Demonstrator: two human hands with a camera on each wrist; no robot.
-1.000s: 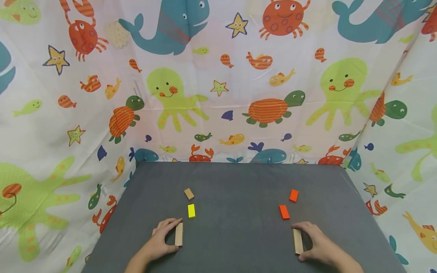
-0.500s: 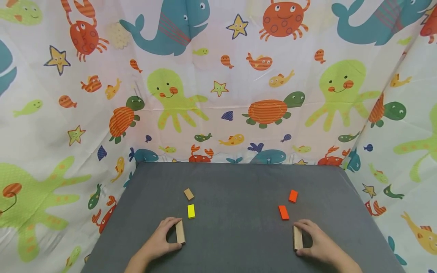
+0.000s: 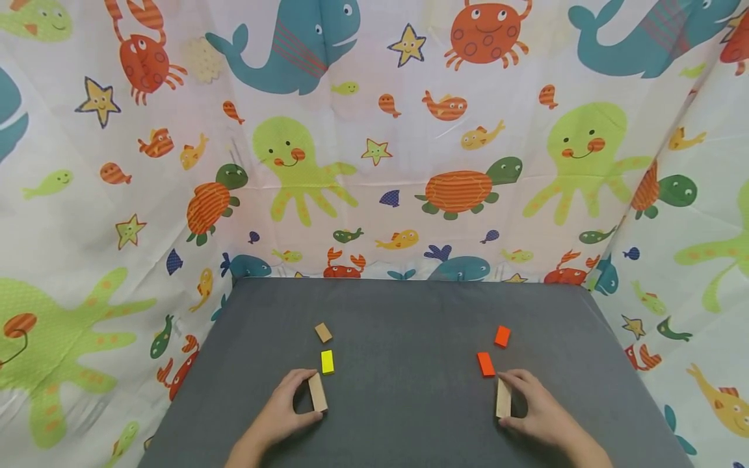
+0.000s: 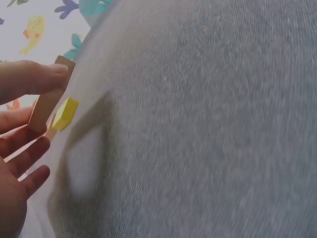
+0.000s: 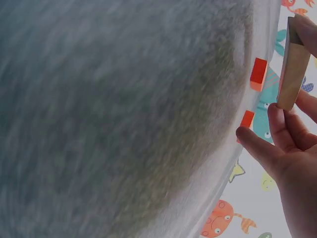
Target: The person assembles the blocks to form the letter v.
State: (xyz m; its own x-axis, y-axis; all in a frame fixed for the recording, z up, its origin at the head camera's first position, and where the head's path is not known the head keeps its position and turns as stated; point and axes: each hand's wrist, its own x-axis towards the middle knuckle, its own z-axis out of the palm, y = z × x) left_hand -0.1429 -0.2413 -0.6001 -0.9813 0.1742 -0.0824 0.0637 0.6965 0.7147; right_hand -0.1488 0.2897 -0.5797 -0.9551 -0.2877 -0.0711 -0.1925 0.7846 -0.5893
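Note:
In the head view my left hand [image 3: 281,411] pinches a long plain wooden block [image 3: 318,392] by its two ends, thumb at the near end. The left wrist view shows that block tilted, with the hand's shadow on the cloth apart from it. On the other side my right hand [image 3: 539,411] grips a similar wooden block [image 3: 503,398], also end to end between thumb and fingers. A yellow block [image 3: 328,362] lies just beyond the left block, and an orange-red block [image 3: 486,364] just beyond the right one. Both held blocks appear raised off the table.
A short plain wooden block [image 3: 324,333] lies behind the yellow one. Another orange-red block [image 3: 502,336] lies farther back on the right. Grey cloth [image 3: 404,338] covers the table, and a curtain with sea animals [image 3: 374,214] encloses its back and sides.
Both hands have moved slightly forward and inward, carrying their wooden blocks. The left block has turned so its far end leans left. The blocks lying on the table have not moved.

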